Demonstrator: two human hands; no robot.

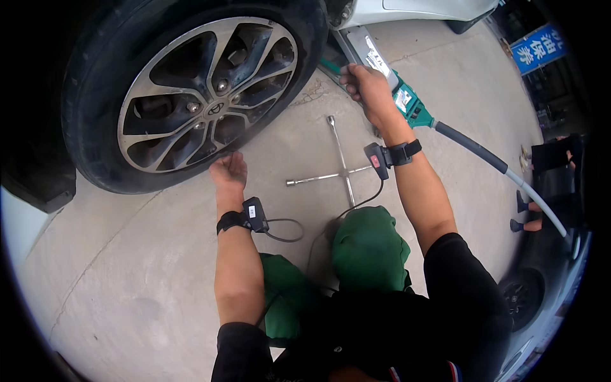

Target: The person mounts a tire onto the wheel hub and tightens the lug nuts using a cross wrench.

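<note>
A car wheel [170, 145] with a black tyre and a silver and dark spoked rim fills the upper left. Several wheel nuts [193, 107] show around its hub. Close to the tyre's lower edge is my left hand [229, 172], its fingers curled in and nothing visible in them; whether it touches the rubber I cannot tell. My right hand [370, 92] is over the green and grey floor jack [415, 109], right of the wheel. Its fingers are bent closed, and what they hold, if anything, is hidden. A cross-shaped lug wrench [344, 172] lies on the floor between my forearms.
The jack's long handle [474, 148] slants away to the right. White car bodywork [414, 11] is overhead. Black devices with cables [256, 215] are strapped to my wrists. My green-clad knees [371, 249] are below. Other people's legs [531, 216] and a dark car [525, 299] are at the right.
</note>
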